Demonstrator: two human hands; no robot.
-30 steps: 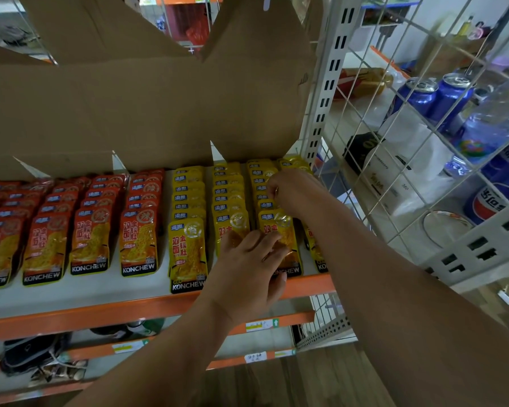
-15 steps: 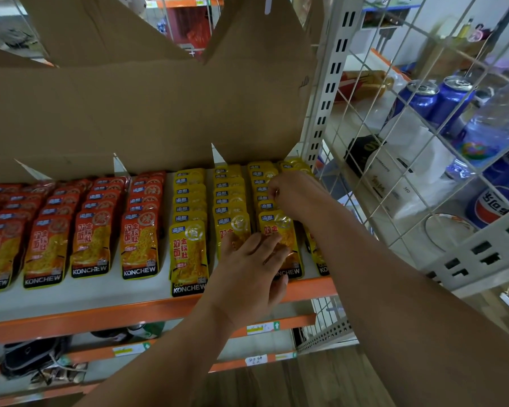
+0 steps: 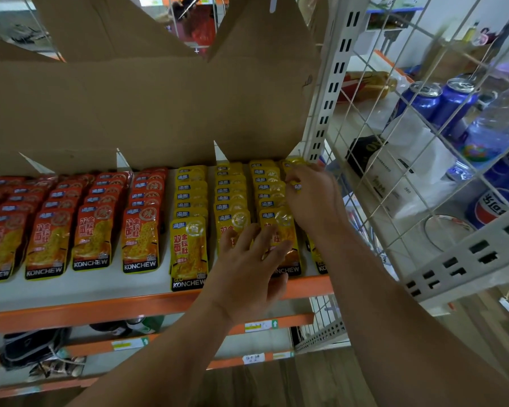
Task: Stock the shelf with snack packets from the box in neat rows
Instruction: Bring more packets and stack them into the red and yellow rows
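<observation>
Yellow snack packets point(image 3: 190, 230) lie in overlapping rows on the right half of the shelf point(image 3: 100, 312), orange-red packets point(image 3: 91, 230) on the left half. My left hand point(image 3: 247, 268) rests with spread straight fingers on the front packets of the two middle yellow rows. My right hand point(image 3: 312, 198) reaches into the rightmost yellow row near the upright and pinches a yellow packet point(image 3: 294, 183) there. A big cardboard box point(image 3: 147, 107) with raised flaps stands at the back of the shelf behind the rows.
A white slotted upright point(image 3: 329, 83) and a wire grid panel point(image 3: 423, 171) close the shelf's right side. Behind the grid stand blue cans point(image 3: 435, 104), a bottle and white bags. Lower shelves with orange edges hold dark items point(image 3: 33, 348).
My right hand has shifted a little toward the back right of the rightmost yellow row. My left hand stays on the front packets.
</observation>
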